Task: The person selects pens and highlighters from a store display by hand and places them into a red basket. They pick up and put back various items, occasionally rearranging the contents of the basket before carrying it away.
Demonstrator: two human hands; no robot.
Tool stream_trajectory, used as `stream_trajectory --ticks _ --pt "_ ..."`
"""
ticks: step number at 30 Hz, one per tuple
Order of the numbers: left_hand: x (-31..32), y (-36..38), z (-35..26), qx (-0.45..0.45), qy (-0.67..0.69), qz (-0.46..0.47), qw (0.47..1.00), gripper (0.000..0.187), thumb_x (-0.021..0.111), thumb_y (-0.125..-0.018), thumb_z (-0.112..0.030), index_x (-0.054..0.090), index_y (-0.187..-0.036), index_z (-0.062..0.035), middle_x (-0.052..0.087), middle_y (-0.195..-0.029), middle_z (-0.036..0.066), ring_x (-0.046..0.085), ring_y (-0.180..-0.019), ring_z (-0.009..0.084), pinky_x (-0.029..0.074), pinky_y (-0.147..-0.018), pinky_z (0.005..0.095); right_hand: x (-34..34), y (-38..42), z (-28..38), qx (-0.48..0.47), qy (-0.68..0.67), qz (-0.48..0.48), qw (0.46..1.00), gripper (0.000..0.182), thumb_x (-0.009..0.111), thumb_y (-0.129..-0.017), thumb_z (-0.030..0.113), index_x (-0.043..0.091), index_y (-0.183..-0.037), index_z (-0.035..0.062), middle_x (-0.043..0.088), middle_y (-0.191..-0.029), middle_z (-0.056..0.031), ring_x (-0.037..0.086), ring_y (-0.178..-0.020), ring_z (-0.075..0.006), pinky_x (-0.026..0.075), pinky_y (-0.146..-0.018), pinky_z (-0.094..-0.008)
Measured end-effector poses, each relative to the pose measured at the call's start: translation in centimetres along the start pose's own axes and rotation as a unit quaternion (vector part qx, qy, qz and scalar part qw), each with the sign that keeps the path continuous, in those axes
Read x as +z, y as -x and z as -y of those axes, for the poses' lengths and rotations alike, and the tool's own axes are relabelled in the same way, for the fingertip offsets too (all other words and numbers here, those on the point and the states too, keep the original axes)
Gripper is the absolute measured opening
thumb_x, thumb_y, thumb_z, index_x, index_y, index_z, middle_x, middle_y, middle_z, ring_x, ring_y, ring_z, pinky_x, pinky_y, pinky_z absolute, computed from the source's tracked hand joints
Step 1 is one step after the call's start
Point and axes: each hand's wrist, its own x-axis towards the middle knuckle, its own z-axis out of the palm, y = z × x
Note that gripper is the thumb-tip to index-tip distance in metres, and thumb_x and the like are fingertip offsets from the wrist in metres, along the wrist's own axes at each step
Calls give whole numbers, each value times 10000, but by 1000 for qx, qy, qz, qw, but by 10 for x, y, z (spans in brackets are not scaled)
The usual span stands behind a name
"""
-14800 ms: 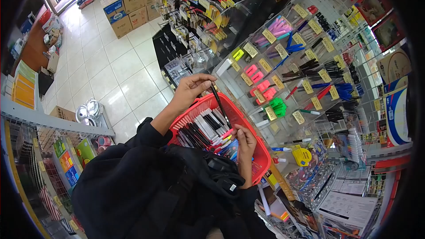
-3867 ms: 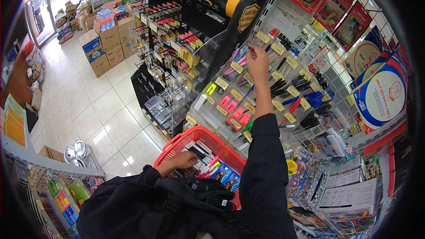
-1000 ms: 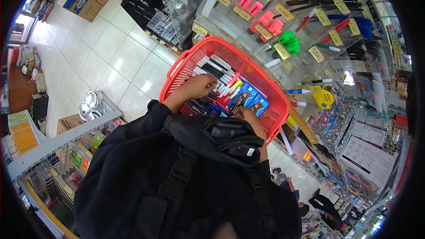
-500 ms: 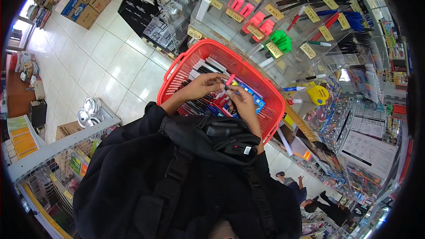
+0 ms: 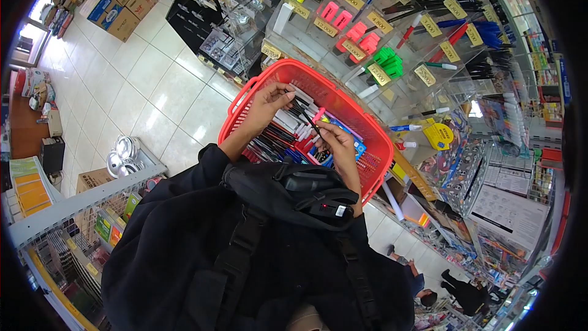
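A slim black pen [image 5: 308, 117] slants between my two hands over a red plastic basket [image 5: 362, 116]. The fingertips of my left hand [image 5: 271, 107] are pinched near the pen's upper end. My right hand [image 5: 338, 145] grips its lower end between thumb and fingers. Beneath them, the basket holds many pens [image 5: 269, 141] in black, white, red and blue. A pink marker [image 5: 319, 114] lies among them, close to my right fingertips. Part of the basket's contents is hidden behind my hands and the black bag [image 5: 288, 187] on my chest.
Beyond the basket stands a clear display rack [image 5: 343, 24] with price-tagged pens and highlighters. A wire shelf [image 5: 92, 205] is at my left, near metal pans [image 5: 124, 154]. Cardboard boxes [image 5: 122, 0] are stacked on the tiled floor [image 5: 147, 73]. Other people [image 5: 468, 291] are at lower right.
My hands were close together near the pink marker. My left hand has moved up and left, away from the right, and the black pen now shows between them.
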Motion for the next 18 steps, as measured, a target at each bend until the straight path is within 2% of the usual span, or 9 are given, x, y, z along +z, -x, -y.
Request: stream_trajectory --ticks 6,12,18 --pt "-6 -3 6 6 6 -11 1000 203 647 -926 -180 608 -1047 -22 601 -843 2 565 -744 81 465 -707 236 -1 -1 -1 -13 31 -5 999 283 584 -937 103 617 -1191 -19 698 -951 -115 589 -686 -78 461 -582 -210" --pt "-4 -3 6 -18 49 17 999 220 654 -920 -185 611 -1062 -22 604 -838 5 573 -755 83 463 -727 232 -1 -1 -1 -16 30 -13 999 293 582 -939 113 612 -1201 -16 702 -940 -103 582 -668 -71 447 -567 -200" --pt "-2 -1 2 -24 18 51 998 225 654 -918 -172 613 -1079 -21 616 -850 12 597 -789 90 469 -744 235 0 -1 -1 -14 43 -12 999 301 584 -937 120 610 -1205 -15 703 -944 -98 582 -662 -67 440 -559 -196"
